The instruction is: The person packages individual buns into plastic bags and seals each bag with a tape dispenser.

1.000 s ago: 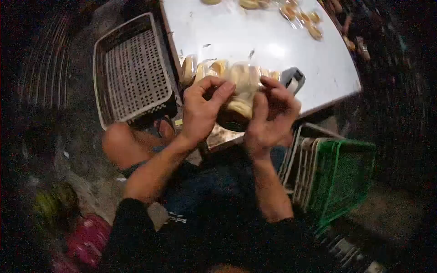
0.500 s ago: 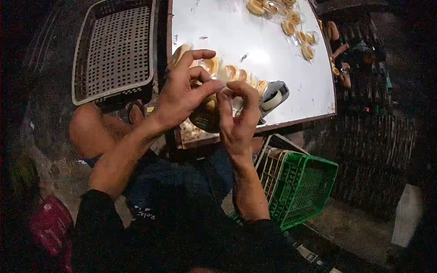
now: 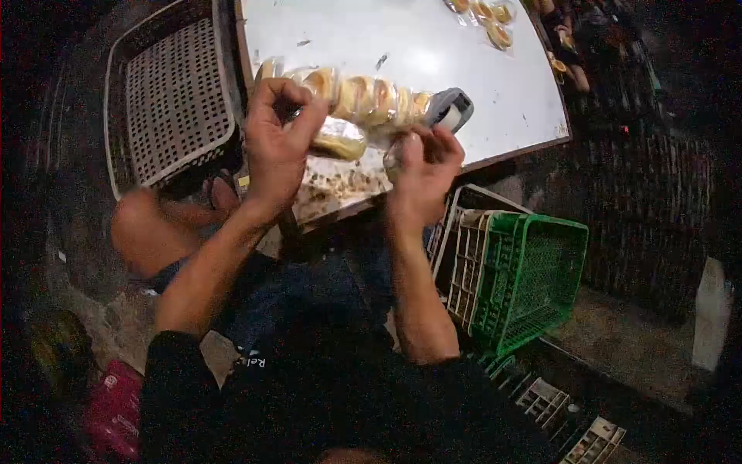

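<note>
The left hand [image 3: 278,147] was curled, thumb and fingertips drawn together at the near edge of a plastic-wrapped bun [image 3: 340,141]; whether they gripped its film could not be told. The right hand [image 3: 423,166] was half-closed and blurred just short of the tape dispenser [image 3: 450,109], its hold unclear too. The bun lay between the hands at the table's stained near edge; with a loose pinch on slick film, it could have slipped over. Just beyond, the row of wrapped buns [image 3: 357,97] ran close to the dispenser, so a hasty right hand might have knocked the end ones or snagged their film on the cutter. The white table [image 3: 348,35] stretched past them, between a perforated crate [image 3: 174,97] and a green crate [image 3: 506,282].
</note>
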Motion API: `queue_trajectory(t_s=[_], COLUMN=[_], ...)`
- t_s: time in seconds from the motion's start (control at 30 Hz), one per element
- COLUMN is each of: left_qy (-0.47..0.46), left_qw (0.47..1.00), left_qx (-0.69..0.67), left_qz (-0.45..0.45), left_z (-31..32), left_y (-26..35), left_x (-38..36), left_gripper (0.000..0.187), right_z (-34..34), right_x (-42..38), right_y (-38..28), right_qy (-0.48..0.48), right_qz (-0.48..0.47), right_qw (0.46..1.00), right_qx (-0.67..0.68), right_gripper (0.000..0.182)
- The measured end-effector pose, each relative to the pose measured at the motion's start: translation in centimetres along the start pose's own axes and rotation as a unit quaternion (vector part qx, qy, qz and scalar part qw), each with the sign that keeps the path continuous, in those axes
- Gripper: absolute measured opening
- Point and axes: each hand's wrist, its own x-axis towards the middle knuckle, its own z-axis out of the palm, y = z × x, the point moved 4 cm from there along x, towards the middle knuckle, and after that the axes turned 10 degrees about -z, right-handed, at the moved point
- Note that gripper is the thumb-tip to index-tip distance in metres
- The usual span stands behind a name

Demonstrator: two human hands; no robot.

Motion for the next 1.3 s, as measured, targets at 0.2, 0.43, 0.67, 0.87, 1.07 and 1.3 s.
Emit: queue_trajectory(t_s=[0.2, 0.43, 0.67, 0.87, 1.07, 1.3], left_qy=[-0.040, -0.038, 0.005, -0.025, -0.128, 0.035], left_qw=[0.996, 0.998, 0.993, 0.995, 0.981, 0.992], left_qx=[0.071, -0.001, 0.081, 0.091, -0.051, 0.120], left_qz=[-0.024, -0.053, -0.089, -0.022, -0.140, -0.011], left_z=[1.3, 0.9, 0.0, 0.3, 0.0, -8.2], left_y=[-1.0, -1.5, -3.6, -2.7, -0.3, 0.8], left_x=[0.1, 0.3, -0.3, -0.4, 1.3, 6.8], left_gripper=[0.013, 0.014, 0.013, 0.015, 0.022, 0.042], right_z=[-9.3, -9.3, 0.3, 4.5, 4.3, 9.3], right_x=[1.1, 1.2, -3.0, -2.8, -2.5, 2.0], right_y=[9.8, 7.8, 3.0, 1.0, 1.9, 2.0], right_qy=[-0.041, -0.002, -0.141, -0.187, -0.218, -0.301], right_qz=[0.147, 0.128, 0.109, 0.123, 0.428, 0.025], right_qw=[0.952, 0.953, 0.980, 0.975, 0.844, 0.953], right_qx=[-0.265, -0.276, -0.085, -0.009, 0.237, -0.023], right_gripper=[0.037, 0.037, 0.025, 0.033, 0.049, 0.037])
